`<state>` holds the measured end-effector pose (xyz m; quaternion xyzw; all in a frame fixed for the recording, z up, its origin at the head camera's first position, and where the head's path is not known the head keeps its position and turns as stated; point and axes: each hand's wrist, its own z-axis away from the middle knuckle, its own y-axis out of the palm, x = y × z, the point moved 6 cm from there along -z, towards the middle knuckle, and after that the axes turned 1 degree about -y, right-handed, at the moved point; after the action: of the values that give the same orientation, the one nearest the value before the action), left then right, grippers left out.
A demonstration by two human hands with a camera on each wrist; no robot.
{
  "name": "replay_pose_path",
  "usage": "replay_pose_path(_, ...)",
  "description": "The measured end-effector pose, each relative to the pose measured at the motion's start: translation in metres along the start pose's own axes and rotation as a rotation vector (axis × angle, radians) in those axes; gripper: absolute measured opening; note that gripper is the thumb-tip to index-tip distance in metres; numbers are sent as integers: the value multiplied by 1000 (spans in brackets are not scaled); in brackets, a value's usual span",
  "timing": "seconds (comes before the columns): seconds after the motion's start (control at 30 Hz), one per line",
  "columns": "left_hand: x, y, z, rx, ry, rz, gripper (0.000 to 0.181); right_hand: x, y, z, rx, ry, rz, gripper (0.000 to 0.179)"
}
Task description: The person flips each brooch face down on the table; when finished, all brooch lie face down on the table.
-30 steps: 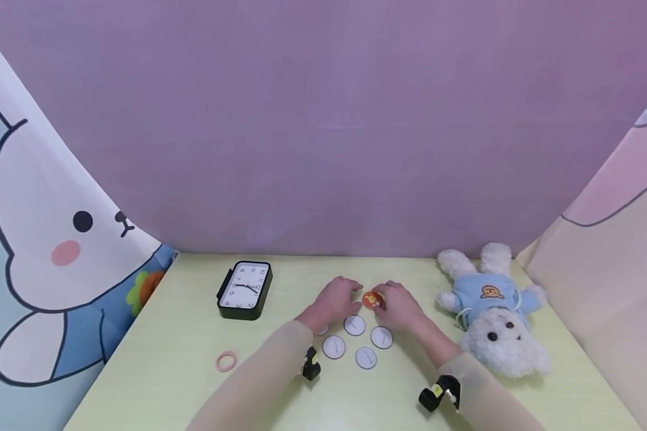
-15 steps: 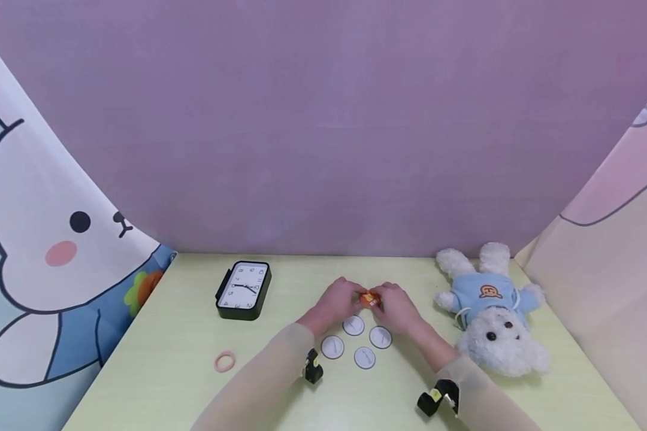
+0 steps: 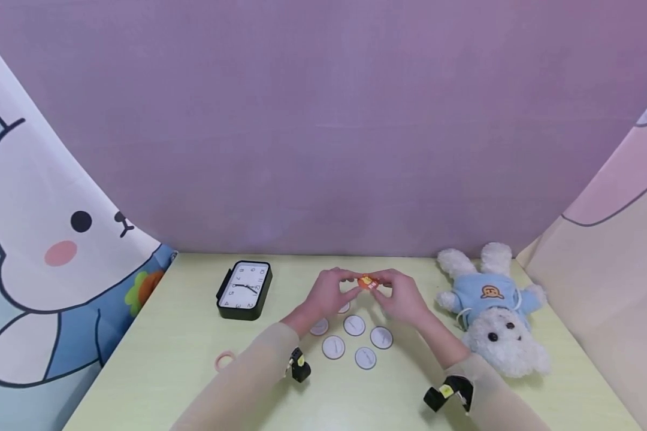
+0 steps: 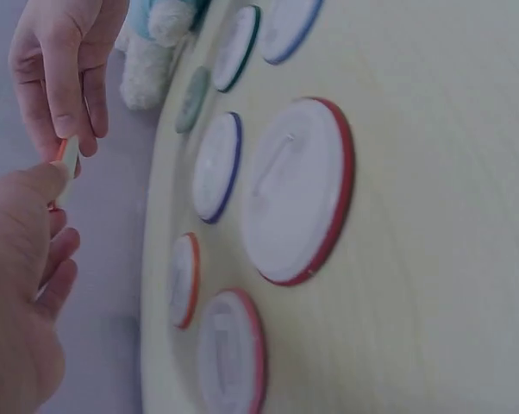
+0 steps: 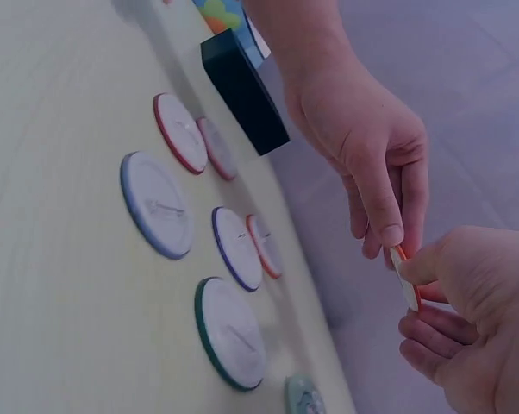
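My left hand (image 3: 325,293) and right hand (image 3: 401,296) both pinch one round orange pin badge (image 3: 368,282) by its opposite edges, raised over the table. Its picture side faces the head camera; the right wrist view shows its pale back (image 5: 409,289). Below the hands, several badges lie with white backs and pins upward. Among them are a red-rimmed badge (image 4: 296,194), a dark-blue-rimmed badge (image 5: 236,247) and a green-rimmed badge (image 5: 229,332). A small teal badge (image 5: 304,395) lies near the table's far edge.
A black-framed clock (image 3: 245,290) lies on its back to the left. Partly behind the left sleeve is a pink ring (image 3: 223,360). A white plush toy (image 3: 496,317) in a blue hoodie lies at the right. A purple backdrop (image 3: 323,131) stands behind the table (image 3: 156,353).
The left hand has joined the right hand in gripping the orange badge. Both hands have then lifted it up and away from the table, uncovering badges beneath.
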<state>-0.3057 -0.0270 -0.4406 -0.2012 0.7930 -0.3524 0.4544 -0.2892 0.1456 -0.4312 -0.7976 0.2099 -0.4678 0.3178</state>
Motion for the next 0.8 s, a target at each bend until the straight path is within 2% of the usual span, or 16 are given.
replay_pose_path(0.17,-4,-11,2,-136,24,117,32,8,-11,-1,-46,-6,-35,32)
replay_pose_path(0.33,-6,-18,5,-294,88,189,28,15,-17,-2,-74,-14,-101,25)
replay_pose_path(0.43,-7,-20,6,-356,124,227,26,17,-19,-2,-123,-32,-88,21)
replay_pose_path(0.5,-9,-21,6,-374,144,250,27,18,-22,-2,-173,-38,-73,19)
replay_pose_path(0.63,-15,-21,8,-362,169,248,31,17,-27,-1,-257,-24,-72,16)
replay_pose_path(0.8,-19,-19,9,-322,181,201,37,14,-27,-1,-267,12,-88,14)
